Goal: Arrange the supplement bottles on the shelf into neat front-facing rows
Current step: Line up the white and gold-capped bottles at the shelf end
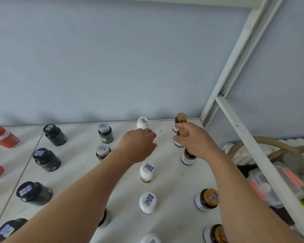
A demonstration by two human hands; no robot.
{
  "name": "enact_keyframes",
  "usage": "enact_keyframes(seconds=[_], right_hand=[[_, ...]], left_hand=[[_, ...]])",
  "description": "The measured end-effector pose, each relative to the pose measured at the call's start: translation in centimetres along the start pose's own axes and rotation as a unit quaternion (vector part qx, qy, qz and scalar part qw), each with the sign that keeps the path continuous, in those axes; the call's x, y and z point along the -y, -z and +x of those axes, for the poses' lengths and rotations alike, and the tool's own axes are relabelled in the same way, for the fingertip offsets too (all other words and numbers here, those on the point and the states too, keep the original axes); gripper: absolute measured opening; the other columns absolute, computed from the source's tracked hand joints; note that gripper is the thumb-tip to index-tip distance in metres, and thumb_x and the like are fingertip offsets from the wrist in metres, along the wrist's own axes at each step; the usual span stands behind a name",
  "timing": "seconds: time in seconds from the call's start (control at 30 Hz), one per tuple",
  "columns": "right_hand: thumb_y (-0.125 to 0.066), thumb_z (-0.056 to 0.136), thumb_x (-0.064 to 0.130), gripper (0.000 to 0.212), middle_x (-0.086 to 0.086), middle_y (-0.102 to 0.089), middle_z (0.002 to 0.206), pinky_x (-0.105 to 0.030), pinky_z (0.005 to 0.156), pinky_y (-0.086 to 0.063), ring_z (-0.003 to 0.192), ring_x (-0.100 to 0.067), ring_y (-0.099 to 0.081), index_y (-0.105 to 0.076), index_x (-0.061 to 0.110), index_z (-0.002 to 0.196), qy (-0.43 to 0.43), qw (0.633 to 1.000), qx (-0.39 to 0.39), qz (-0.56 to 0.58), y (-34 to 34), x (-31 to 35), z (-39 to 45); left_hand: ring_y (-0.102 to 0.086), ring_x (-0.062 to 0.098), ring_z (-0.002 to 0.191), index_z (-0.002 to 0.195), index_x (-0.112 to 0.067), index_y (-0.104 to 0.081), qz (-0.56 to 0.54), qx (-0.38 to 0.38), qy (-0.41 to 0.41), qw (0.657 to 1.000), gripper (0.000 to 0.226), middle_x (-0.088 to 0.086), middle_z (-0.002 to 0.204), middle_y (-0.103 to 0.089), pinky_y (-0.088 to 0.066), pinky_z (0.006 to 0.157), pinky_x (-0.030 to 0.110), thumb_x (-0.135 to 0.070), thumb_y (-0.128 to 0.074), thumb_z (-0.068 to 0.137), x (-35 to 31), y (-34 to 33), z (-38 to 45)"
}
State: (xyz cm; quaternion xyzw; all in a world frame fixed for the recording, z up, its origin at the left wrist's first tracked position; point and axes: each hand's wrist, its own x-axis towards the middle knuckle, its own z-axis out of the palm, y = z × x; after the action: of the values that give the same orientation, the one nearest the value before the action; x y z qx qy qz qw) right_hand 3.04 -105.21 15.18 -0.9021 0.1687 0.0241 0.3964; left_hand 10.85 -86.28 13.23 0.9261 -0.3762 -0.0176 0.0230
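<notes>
Supplement bottles stand in columns on a white shelf [167, 172]. My right hand [193, 139] pinches the neck of a gold-capped brown bottle [179, 144], second from the back in the right column, behind a brown bottle [187, 157] that my wrist partly covers. Another gold-capped bottle [180, 118] stands at the back. My left hand [139, 142] is curled, knuckles up, over the white column just in front of the rear white bottle [142, 122]; what lies under it is hidden. More white bottles [146, 172] [147, 202] stand nearer me.
Silver-capped dark bottles [104, 133] [102, 151], black jars [54, 135] [46, 159] [33, 192] and red jars [4, 136] fill the left. Gold-capped bottles [207, 199] stand front right. A white frame post [235, 55] and rail [253, 148] bound the right; clutter lies beyond.
</notes>
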Motion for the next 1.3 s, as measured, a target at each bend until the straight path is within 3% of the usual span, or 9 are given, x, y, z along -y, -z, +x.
enact_keyframes(seconds=[0.07,0.2,0.33,0.47,0.67,0.83,1.03,1.3], right_hand=[[-0.066,0.089,0.033,0.050,0.006,-0.052,0.136,-0.027,0.089,-0.039,0.113,-0.014,-0.052,-0.049,0.030,0.136,-0.012,1.000,-0.006,-0.008,1.0,-1.4,-1.0],[-0.068,0.087,0.032,0.064,0.006,-0.042,0.147,-0.023,0.091,-0.032,0.128,-0.015,-0.045,-0.040,0.028,0.144,-0.038,0.998,0.032,-0.043,1.4,-5.0,-1.7],[-0.073,0.084,0.032,0.070,0.005,-0.049,0.141,-0.020,0.091,-0.033,0.125,-0.014,-0.048,-0.037,0.025,0.145,-0.054,0.996,0.063,-0.028,0.9,-7.3,-1.3],[-0.074,0.084,0.032,0.052,0.006,-0.061,0.117,-0.021,0.081,-0.039,0.105,-0.014,-0.057,-0.050,0.025,0.129,-0.053,0.997,0.048,-0.004,0.6,-8.2,-0.9],[-0.075,0.081,0.034,0.045,0.006,-0.064,0.106,-0.022,0.074,-0.044,0.093,-0.013,-0.060,-0.055,0.024,0.120,-0.046,0.998,0.039,-0.004,1.4,-7.4,-1.5],[-0.074,0.083,0.034,0.044,0.003,-0.066,0.111,-0.027,0.082,-0.047,0.095,-0.015,-0.061,-0.057,0.021,0.122,-0.047,0.999,0.022,-0.003,1.8,-6.6,-1.7],[-0.071,0.085,0.037,0.045,0.001,-0.065,0.112,-0.027,0.084,-0.048,0.095,-0.014,-0.059,-0.058,0.020,0.123,-0.040,0.999,0.006,-0.020,1.9,-5.7,-1.7],[-0.071,0.086,0.036,0.043,0.002,-0.066,0.112,-0.029,0.086,-0.049,0.096,-0.015,-0.060,-0.058,0.020,0.123,-0.031,0.999,0.004,-0.019,2.2,-5.5,-1.7]], left_hand=[[-0.059,0.021,0.106,0.122,-0.020,-0.056,-0.026,0.022,-0.016,0.999,0.035,-0.008,0.123,-0.057,-0.051,0.078,0.035,-0.040,-0.044,0.096,-1.8,0.1,0.5],[-0.044,0.018,0.131,0.143,-0.024,-0.040,-0.111,0.096,-0.009,0.989,0.050,-0.006,0.147,-0.042,-0.042,0.098,0.034,-0.040,-0.048,0.096,-5.2,-0.7,2.0],[-0.036,0.020,0.138,0.148,-0.022,-0.032,-0.180,0.169,0.037,0.968,0.060,-0.001,0.152,-0.037,-0.033,0.110,0.034,-0.039,-0.054,0.095,-7.8,-2.0,3.2],[-0.042,0.020,0.134,0.149,-0.021,-0.031,-0.230,0.205,0.069,0.949,0.062,-0.001,0.149,-0.041,-0.035,0.108,0.032,-0.034,-0.058,0.094,-9.4,-2.8,3.6],[-0.052,0.019,0.124,0.141,-0.022,-0.045,-0.306,0.230,0.073,0.921,0.055,-0.001,0.138,-0.054,-0.042,0.105,0.036,-0.026,-0.063,0.089,-9.7,-3.1,3.4],[-0.057,0.020,0.113,0.132,-0.026,-0.051,-0.356,0.229,0.069,0.903,0.047,-0.001,0.127,-0.062,-0.046,0.099,0.035,-0.021,-0.065,0.087,-9.5,-2.2,3.3],[-0.057,0.020,0.116,0.134,-0.025,-0.050,-0.365,0.235,0.063,0.898,0.049,-0.002,0.130,-0.061,-0.043,0.105,0.041,-0.021,-0.065,0.087,-9.1,-1.8,3.4],[-0.055,0.020,0.120,0.137,-0.024,-0.047,-0.353,0.233,0.049,0.905,0.051,0.000,0.134,-0.058,-0.041,0.107,0.038,-0.020,-0.063,0.089,-9.0,-1.3,3.7]])
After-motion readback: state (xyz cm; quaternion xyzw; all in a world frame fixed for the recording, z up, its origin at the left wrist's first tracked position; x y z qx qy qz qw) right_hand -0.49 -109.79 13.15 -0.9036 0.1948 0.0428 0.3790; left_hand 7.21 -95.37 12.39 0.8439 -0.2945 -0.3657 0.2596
